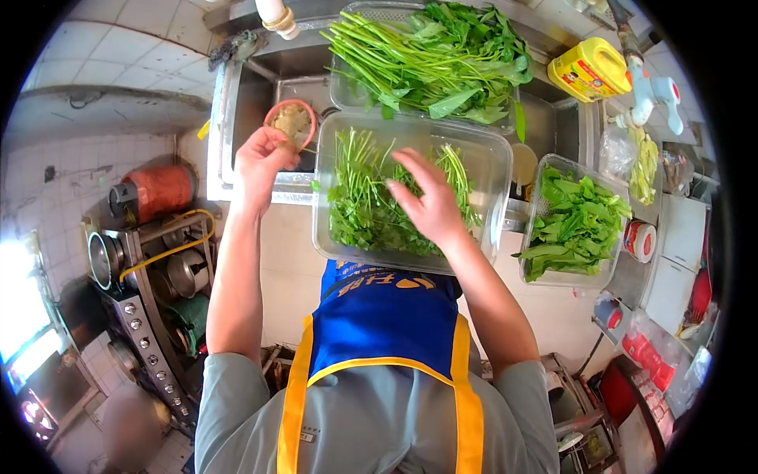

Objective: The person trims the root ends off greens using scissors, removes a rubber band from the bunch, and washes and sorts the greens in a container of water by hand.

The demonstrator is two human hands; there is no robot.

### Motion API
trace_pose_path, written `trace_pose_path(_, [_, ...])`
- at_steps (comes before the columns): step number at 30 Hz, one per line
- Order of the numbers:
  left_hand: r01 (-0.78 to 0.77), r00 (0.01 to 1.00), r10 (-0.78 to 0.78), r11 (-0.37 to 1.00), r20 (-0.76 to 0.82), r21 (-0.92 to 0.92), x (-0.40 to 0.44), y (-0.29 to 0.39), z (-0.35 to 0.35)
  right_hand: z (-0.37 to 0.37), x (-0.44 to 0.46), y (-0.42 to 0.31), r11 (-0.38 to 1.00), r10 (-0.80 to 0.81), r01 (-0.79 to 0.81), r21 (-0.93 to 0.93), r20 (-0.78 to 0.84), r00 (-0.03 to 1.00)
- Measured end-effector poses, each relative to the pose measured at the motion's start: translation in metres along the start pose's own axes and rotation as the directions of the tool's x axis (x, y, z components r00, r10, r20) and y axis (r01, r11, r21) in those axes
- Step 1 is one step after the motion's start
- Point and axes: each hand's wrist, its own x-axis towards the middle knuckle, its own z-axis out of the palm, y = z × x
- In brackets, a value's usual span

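A clear plastic tub [491, 182] lies in front of me at the sink's near edge, holding leafy green herbs [367, 209] with thin stems that look like coriander. Over these herbs is my right hand [430, 197], its fingers apart and nothing visible in it. To the left, my left hand [264, 162] is raised with fingers curled together beside a small pink-rimmed round container [292, 120] in the sink. Whatever those fingers hold, if anything, is too small to make out. Pale scraps appear inside the pink-rimmed container.
Behind the tub, another clear container bears long-stemmed greens [442, 67] across the metal sink [246, 118]. A container of cut leafy greens [576, 221] stands at right. A yellow tub [588, 69] is by the tap [643, 95]. A stove [142, 332] is at left.
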Motion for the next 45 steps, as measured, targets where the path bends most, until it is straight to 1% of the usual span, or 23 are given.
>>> trace_pose_path(2, [0.032, 0.997, -0.034, 0.999, 0.063, 0.031, -0.009, 0.002, 0.018, 0.006, 0.012, -0.013, 0.986, -0.131, 0.131, 0.104, -0.01, 0.991])
trace_pose_path(4, [0.032, 0.987, -0.047, 0.995, 0.155, 0.098, -0.015, 0.002, 0.031, 0.005, 0.014, -0.023, 0.907, 0.113, -0.181, 0.38, 0.193, 0.975])
trace_pose_path(6, [0.01, 0.987, -0.042, 0.98, 0.152, 0.2, -0.017, -0.001, 0.044, 0.013, 0.016, -0.012, 0.554, 0.254, -0.522, 0.648, 0.465, 0.848])
trace_pose_path(7, [-0.011, 0.987, -0.026, 0.975, 0.16, 0.221, -0.016, -0.007, 0.047, 0.016, 0.016, -0.009, 0.504, 0.207, -0.505, 0.701, 0.469, 0.858])
trace_pose_path(10, [-0.064, 0.99, 0.008, 0.913, 0.141, 0.403, -0.018, -0.009, 0.055, 0.008, 0.014, -0.006, 0.537, 0.237, -0.6, 0.593, 0.577, 0.782])
trace_pose_path(12, [-0.15, 0.987, 0.086, 0.814, 0.139, 0.561, -0.021, -0.005, 0.059, 0.008, 0.012, -0.003, 0.412, 0.254, -0.636, 0.653, 0.588, 0.768])
trace_pose_path(16, [-0.127, 0.983, 0.181, 0.801, -0.034, 0.585, -0.012, -0.019, 0.049, 0.011, 0.006, 0.003, 0.167, 0.309, -0.688, 0.706, 0.625, 0.717])
trace_pose_path(19, [-0.047, 0.968, 0.213, 0.674, -0.133, 0.737, 0.012, -0.036, 0.014, 0.012, -0.004, 0.011, 0.427, 0.433, -0.65, 0.628, 0.489, 0.757])
trace_pose_path(21, [0.083, 0.958, 0.185, 0.551, -0.218, 0.83, 0.026, -0.046, -0.015, 0.017, -0.017, 0.021, 0.881, 0.396, -0.437, 0.183, 0.222, 0.891])
trace_pose_path(22, [0.138, 0.948, 0.175, 0.524, -0.265, 0.84, 0.028, -0.047, -0.025, 0.017, -0.022, 0.023, 0.951, 0.301, -0.288, -0.117, 0.114, 0.947])
trace_pose_path(23, [0.049, 0.926, 0.266, 0.617, -0.267, 0.785, 0.029, -0.057, -0.031, 0.015, -0.026, 0.023, 0.878, 0.274, -0.208, -0.431, 0.097, 0.957])
trace_pose_path(26, [-0.349, 0.852, 0.523, 0.595, -0.02, 0.724, 0.011, -0.061, 0.003, -0.005, -0.025, 0.021, 0.792, 0.187, -0.189, -0.58, -0.063, 0.98])
trace_pose_path(28, [-0.371, 0.92, 0.347, 0.619, 0.183, 0.692, -0.011, -0.088, 0.041, -0.008, -0.03, 0.03, 0.767, 0.229, -0.175, -0.617, 0.009, 0.973])
trace_pose_path(30, [-0.468, 0.873, 0.368, 0.45, 0.319, 0.761, -0.023, -0.091, 0.091, -0.003, -0.039, 0.049, 0.704, 0.26, -0.079, -0.706, 0.152, 0.954])
trace_pose_path(34, [-0.469, 0.878, 0.224, 0.227, 0.423, 0.854, -0.032, -0.122, 0.13, -0.002, -0.046, 0.056, 0.569, 0.382, -0.109, -0.815, 0.144, 0.913])
trace_pose_path(35, [-0.523, 0.85, 0.2, 0.21, 0.487, 0.826, -0.028, -0.127, 0.126, -0.007, -0.052, 0.061, 0.68, 0.331, -0.048, -0.732, 0.247, 0.911])
trace_pose_path(36, [-0.577, 0.816, 0.176, 0.193, 0.551, 0.793, -0.026, -0.126, 0.123, -0.007, -0.055, 0.063, 0.659, 0.386, -0.161, -0.735, 0.146, 0.911])
trace_pose_path(37, [-0.439, 0.896, 0.214, 0.293, 0.39, 0.849, -0.023, -0.123, 0.122, -0.007, -0.053, 0.066, 0.632, 0.43, -0.27, -0.726, 0.038, 0.902])
trace_pose_path(38, [-0.449, 0.891, 0.187, 0.233, 0.414, 0.862, -0.022, -0.123, 0.126, -0.004, -0.054, 0.07, 0.601, 0.474, -0.377, -0.704, -0.065, 0.878])
trace_pose_path(40, [-0.457, 0.889, 0.11, 0.117, 0.445, 0.882, -0.03, -0.119, 0.135, 0.0, -0.057, 0.071, 0.626, 0.344, -0.206, -0.752, 0.029, 0.938])
trace_pose_path(41, [-0.586, 0.808, 0.225, 0.209, 0.545, 0.783, -0.03, -0.131, 0.131, -0.006, -0.057, 0.072, 0.668, 0.342, -0.155, -0.728, 0.116, 0.932])
trace_pose_path(42, [-0.546, 0.834, 0.241, 0.232, 0.496, 0.805, -0.029, -0.13, 0.128, -0.014, -0.056, 0.071, 0.706, 0.334, -0.105, -0.7, 0.198, 0.921])
trace_pose_path(45, [-0.5, 0.858, 0.274, 0.253, 0.434, 0.828, -0.026, -0.125, 0.128, -0.014, -0.059, 0.072, 0.681, 0.31, -0.18, -0.71, 0.058, 0.949])
